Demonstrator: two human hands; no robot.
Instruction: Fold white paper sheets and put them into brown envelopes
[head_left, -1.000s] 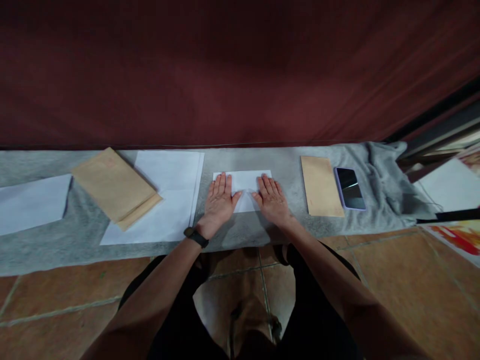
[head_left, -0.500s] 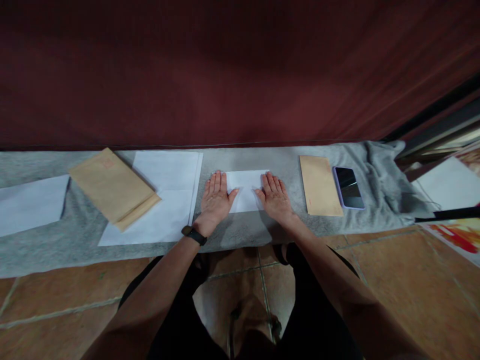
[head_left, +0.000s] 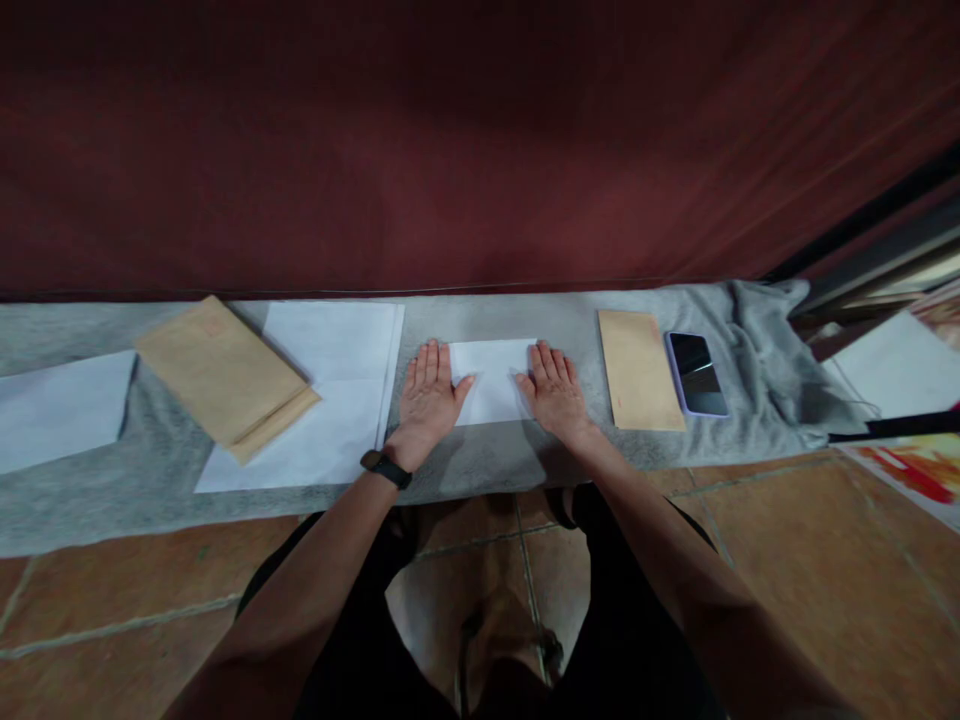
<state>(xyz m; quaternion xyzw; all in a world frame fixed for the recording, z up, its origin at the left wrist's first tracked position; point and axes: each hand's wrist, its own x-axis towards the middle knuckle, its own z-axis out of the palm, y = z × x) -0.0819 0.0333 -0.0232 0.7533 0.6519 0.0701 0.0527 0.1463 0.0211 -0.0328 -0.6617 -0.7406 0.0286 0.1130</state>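
A folded sheet of white paper [head_left: 493,380] lies on the grey cloth in front of me. My left hand [head_left: 430,392] rests flat on its left end, fingers pointing away from me and thumb out to the side. Over the right end lies my right hand [head_left: 556,392], also flat, its thumb turned inward. Neither hand grips anything. The paper's middle shows between the two thumbs, while both its ends are partly hidden beneath the palms.
Left of me, a stack of brown envelopes [head_left: 225,370] overlaps larger white sheets [head_left: 352,415]. Farther left lies another folded white paper [head_left: 60,410]. To the right are a brown envelope [head_left: 641,370] and a phone [head_left: 697,372] on the grey cloth [head_left: 765,380].
My right hand has slid very slightly to the right and my left hand a touch to the left along the paper. Everything else lies as before.
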